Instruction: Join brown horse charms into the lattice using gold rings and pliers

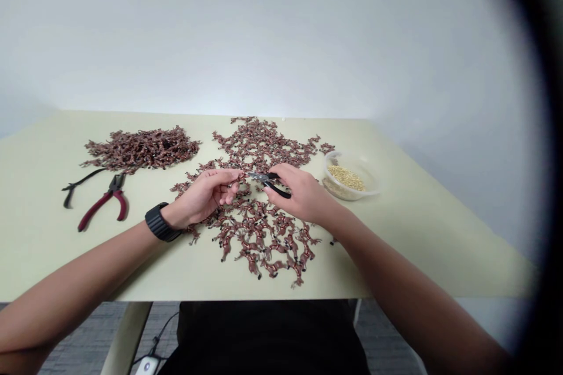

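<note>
My right hand (303, 192) is closed around small black-handled pliers (268, 180), whose tip points left toward my left hand. My left hand (206, 193), with a black watch (160, 222) on the wrist, pinches something small at its fingertips, right at the pliers' tip; what it pinches is too small to name. Both hands hover over a wide spread of small brown figurine-like pieces (259, 228) lying across the middle of the pale green table (417, 234).
A heap of the same brown pieces (141, 149) lies at the back left. Red-handled pliers (105, 202) and a black tool (79, 184) rest at the left. A clear bowl of small golden bits (349, 179) stands to the right of my hands.
</note>
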`<state>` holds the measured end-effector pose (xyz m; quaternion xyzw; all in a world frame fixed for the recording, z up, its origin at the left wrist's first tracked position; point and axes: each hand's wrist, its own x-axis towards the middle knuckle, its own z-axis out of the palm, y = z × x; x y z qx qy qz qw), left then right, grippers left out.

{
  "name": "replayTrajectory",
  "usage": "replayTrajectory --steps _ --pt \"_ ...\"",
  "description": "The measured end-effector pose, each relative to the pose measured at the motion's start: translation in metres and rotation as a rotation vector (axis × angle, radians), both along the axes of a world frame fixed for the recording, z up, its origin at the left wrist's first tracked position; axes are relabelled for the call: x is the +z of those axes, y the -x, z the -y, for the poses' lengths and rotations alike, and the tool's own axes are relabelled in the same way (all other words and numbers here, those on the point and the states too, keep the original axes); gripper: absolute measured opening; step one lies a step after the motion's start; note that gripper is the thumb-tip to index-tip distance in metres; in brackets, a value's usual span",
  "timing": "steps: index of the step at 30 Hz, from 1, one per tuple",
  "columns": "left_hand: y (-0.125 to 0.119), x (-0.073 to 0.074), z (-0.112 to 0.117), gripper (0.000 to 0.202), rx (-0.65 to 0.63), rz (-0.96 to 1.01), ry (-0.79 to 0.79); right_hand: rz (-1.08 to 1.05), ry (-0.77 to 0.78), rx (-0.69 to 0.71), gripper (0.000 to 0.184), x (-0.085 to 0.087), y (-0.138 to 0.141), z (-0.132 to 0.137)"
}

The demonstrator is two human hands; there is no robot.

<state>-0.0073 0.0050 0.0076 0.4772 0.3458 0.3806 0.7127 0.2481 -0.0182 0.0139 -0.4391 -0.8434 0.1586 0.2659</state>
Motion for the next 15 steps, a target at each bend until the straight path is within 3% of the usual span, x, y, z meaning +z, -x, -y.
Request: replayTrajectory --steps 8,12,15 --pt "0.002 -0.006 0.0 0.024 -0.01 0.013 -0.017 -0.004 0.008 -0.023 0.025 0.002 0.003 0.003" --pt "-0.003 -0.006 0.006 0.026 0.037 -0.057 -0.203 -0.065 0.066 -0.074 0.027 0.003 0.01 0.009" --pt "-0.007 -0.005 0.013 0.026 0.066 -0.22 -0.412 -0.171 0.217 -0.089 0.033 0.002 0.015 0.013"
